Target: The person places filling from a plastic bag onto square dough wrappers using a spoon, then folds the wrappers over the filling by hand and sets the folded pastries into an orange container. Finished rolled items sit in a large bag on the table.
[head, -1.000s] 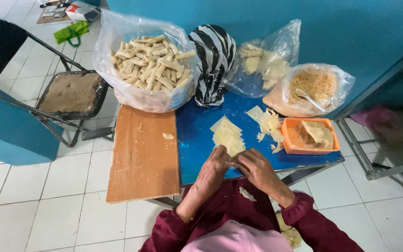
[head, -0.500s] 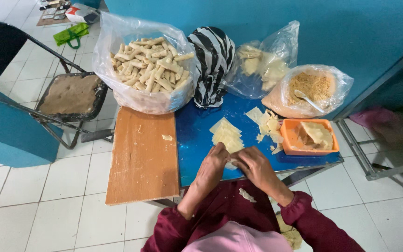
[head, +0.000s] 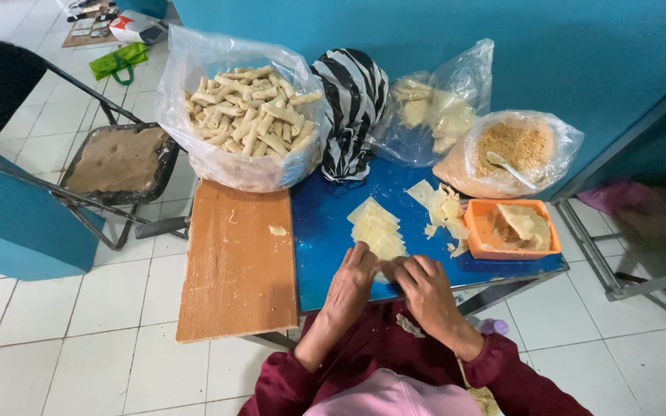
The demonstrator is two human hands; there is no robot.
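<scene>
At the near edge of the blue worktop point(head: 325, 231), the left hand point(head: 352, 281) and right hand point(head: 425, 289) have fingers pinched together on a pale wrapper sheet point(head: 383, 271) by the wrapper stack point(head: 377, 229) — thin, limp, tearable — best lifted by its corners.

Worktop point(head: 325, 231): board point(head: 237, 262) left, wrapper stack point(head: 378, 229) centre, tray point(head: 512, 229) right.
Behind: bag of rolls point(head: 244, 115) left, crumb bag point(head: 514, 150) right.
Chair point(head: 117, 158): left of worktop.
</scene>
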